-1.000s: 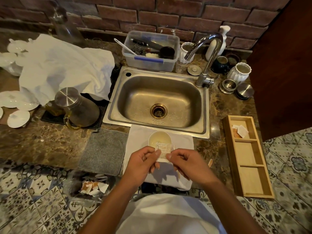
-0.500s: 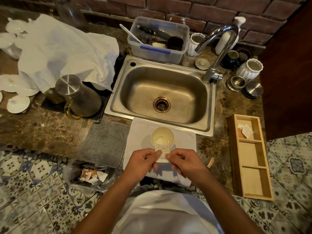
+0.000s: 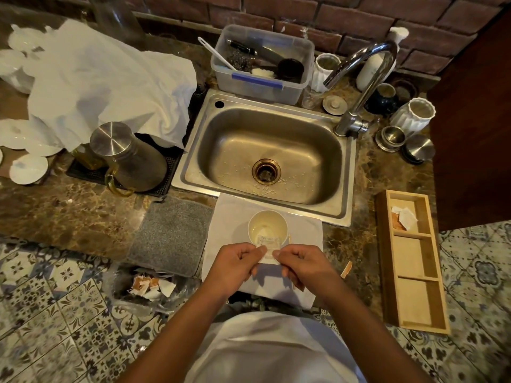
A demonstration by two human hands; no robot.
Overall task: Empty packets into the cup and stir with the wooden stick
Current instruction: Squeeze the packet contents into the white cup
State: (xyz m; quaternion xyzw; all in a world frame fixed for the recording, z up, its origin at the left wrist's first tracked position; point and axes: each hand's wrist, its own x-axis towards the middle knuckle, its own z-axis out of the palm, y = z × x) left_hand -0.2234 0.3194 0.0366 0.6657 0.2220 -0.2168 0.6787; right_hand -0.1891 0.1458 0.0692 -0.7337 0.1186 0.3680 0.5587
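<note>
One packet [image 3: 267,247], pinched in my left hand [image 3: 235,268] and right hand [image 3: 302,265] grip, now hangs nearer the cup [image 3: 267,227] just beyond, ready to tear.

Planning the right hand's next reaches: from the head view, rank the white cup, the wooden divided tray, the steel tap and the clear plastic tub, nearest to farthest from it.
From the right hand:
1. White cup, just ahead, slightly left.
2. Wooden divided tray, to its right.
3. Steel tap, behind the sink, right.
4. Clear plastic tub, against the brick wall.

Red brick wall [image 3: 345,20], brown marble counter [image 3: 69,217], steel sink [image 3: 265,153], patterned floor tiles [image 3: 55,313]
</note>
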